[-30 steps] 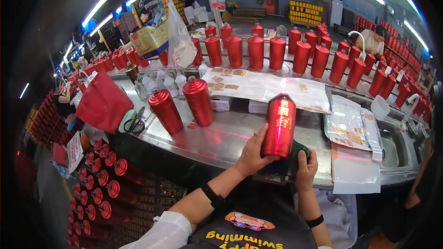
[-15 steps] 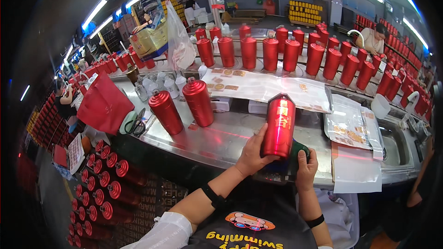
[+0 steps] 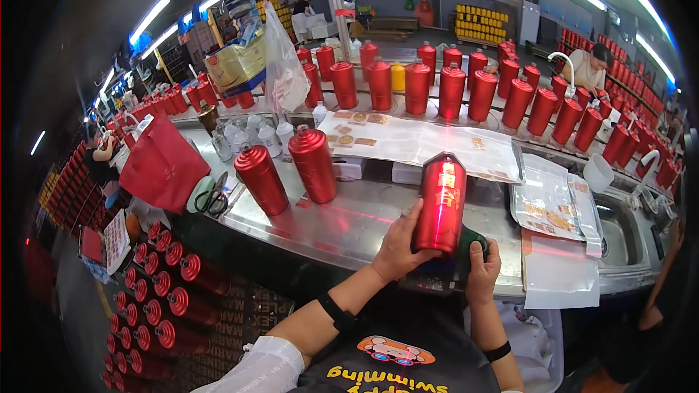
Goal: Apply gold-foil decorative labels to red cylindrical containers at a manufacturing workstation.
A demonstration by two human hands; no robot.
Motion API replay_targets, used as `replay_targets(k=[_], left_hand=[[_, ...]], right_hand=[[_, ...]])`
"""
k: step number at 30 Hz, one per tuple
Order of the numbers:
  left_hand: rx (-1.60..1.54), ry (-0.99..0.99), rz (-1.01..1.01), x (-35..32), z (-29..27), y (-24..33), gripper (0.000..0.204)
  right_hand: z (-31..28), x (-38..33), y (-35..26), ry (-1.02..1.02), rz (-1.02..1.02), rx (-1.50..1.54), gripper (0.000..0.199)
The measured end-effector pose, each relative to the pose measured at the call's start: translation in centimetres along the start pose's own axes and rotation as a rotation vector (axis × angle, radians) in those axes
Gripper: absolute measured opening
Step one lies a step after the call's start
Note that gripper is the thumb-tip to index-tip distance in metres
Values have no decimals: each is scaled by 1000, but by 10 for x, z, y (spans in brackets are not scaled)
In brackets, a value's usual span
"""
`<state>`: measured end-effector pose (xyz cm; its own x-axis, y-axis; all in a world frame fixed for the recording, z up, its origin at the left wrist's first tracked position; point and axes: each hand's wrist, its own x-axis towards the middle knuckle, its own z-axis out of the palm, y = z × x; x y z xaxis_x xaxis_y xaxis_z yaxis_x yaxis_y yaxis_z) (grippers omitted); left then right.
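Note:
A glossy red bottle (image 3: 440, 207) with gold lettering stands out over the near edge of the metal bench. My left hand (image 3: 399, 244) is closed around its lower left side, and a bright red laser line runs down its front. Close by on the right, my right hand (image 3: 483, 269) is curled around a dark green rounded object (image 3: 472, 241) beside the bottle's base; its kind is unclear, since my fingers cover part of it. Two more red bottles, one at the left (image 3: 261, 179) and another (image 3: 312, 163) beside it, stand on the bench left of my hands.
Printed sticker sheets (image 3: 408, 137) lie across the bench, more on a tray (image 3: 557, 204) before a sink (image 3: 622, 233). Black scissors (image 3: 212, 200) and a red bag (image 3: 164, 164) are at left. Red bottles line the far belt; others (image 3: 166, 298) fill the floor rack. A person (image 3: 586, 69) works beyond.
Bottles on the far belt have shifted along it, the back row leftward, and a yellow one now shows among them. My hands keep nearly the same place and grip, the bottle slightly lower.

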<state>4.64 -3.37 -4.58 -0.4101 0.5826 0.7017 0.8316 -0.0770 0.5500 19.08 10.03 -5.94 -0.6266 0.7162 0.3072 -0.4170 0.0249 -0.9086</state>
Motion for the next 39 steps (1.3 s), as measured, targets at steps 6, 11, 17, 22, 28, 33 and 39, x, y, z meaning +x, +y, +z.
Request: replay_targets(k=[6,11,17,22,28,33,39], left_hand=[[-6,-15,-20,0,-1,1,101],[7,1,-4,-1,0,0,102],[-2,4,-8,-1,0,1,101],[8,3,-10,-1,-1,1,101],[-8,14,2,1,0,2,101],[7,15,-2,-1,0,-1,101],[9,0,-20,0,-1,3,102]], right_hand=[[2,0,-1,0,12,28,20],[3,0,-2,5,-21,-7,20],[0,-1,1,21,-1,-14,21],[3,0,-2,21,-2,-8,22],[-1,1,5,17,-3,1,18],[3,1,-1,18,3,31,21],[0,1,0,12,6,1,19]])
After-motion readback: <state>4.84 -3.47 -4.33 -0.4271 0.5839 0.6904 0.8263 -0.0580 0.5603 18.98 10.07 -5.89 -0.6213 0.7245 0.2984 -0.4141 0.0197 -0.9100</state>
